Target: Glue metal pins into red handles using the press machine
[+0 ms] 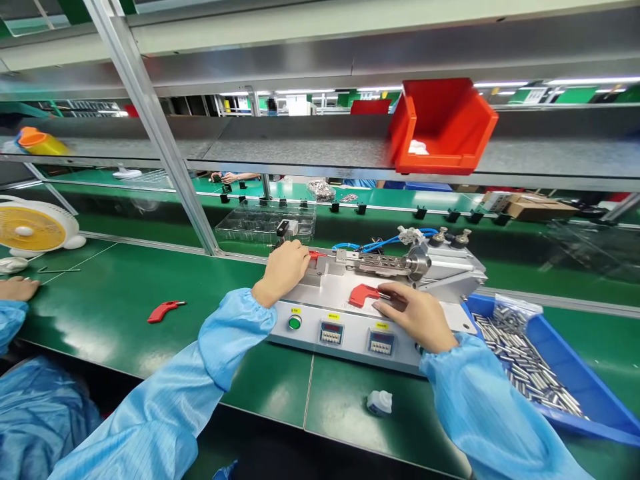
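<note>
My left hand (pixel 286 268) is closed at the left end of the bench machine (pixel 340 333). A bit of a red plastic part (pixel 315 255) shows past its fingertips in the metal holder; the rest is hidden. My right hand (pixel 420 315) pinches the metal pin of a red pistol-shaped handle (pixel 363 295) between thumb and fingers, just above the machine's white top. Another red handle with a metal pin (pixel 164 311) lies on the green table to the left. The machine's front carries a green button (pixel 295 323) and two small counters.
A blue bin (pixel 590 393) of metal pins stands at the right. A small white bottle (pixel 379 403) is near the table's front edge. An orange bin (pixel 443 130) sits on the shelf above. A co-worker's hand (pixel 19 288) and a yellow-white fan (pixel 35 225) are at the left.
</note>
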Demonstrator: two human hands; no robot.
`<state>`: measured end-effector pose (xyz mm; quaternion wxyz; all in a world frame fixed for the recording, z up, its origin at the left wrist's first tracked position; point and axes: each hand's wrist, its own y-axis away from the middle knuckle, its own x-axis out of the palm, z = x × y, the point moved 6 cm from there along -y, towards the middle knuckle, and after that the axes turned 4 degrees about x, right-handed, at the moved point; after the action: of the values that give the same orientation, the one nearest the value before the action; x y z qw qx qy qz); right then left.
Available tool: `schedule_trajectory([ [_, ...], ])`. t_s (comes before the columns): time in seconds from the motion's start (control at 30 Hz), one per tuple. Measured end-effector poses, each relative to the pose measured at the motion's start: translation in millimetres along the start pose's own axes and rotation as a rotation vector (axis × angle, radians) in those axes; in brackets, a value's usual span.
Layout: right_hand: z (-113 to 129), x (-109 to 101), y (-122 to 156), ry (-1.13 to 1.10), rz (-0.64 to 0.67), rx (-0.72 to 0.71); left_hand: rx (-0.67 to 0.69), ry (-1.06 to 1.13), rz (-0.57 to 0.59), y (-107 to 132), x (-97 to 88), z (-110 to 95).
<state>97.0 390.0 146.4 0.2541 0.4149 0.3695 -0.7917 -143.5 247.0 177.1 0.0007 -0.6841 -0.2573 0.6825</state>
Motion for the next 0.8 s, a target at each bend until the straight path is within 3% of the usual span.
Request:
schedule_trajectory([
  [0.17, 4, -1, 10, -0.114, 0.040, -0.005, 0.115, -0.006, -0.052, 20, -7.1, 4],
  [0.27, -3, -17, 41, -0.141, -0.087, -0.016, 0.197, 0.046, -0.228, 61, -6.9, 3],
  [0.37, -20, -29, 87, -0.037, -0.246, 0.085, 0.291, 0.141, -0.340, 115, 8.5, -2],
  [0.43, -31, -27, 112, -0.012, -0.242, 0.147, 0.347, 0.148, -0.286, 140, 26.1, -6],
  [0.5, -39, -20, 125, -0.059, -0.191, 0.177, 0.373, 0.134, -0.205, 151, 39.5, -7],
  [0.67, -48, -14, 120, -0.214, -0.111, 0.244, 0.325, 0.146, -0.019, 139, 46.4, 2],
  [0.8, -48, -18, 111, -0.240, -0.125, 0.313, 0.258, 0.154, 0.034, 132, 45.5, 2],
])
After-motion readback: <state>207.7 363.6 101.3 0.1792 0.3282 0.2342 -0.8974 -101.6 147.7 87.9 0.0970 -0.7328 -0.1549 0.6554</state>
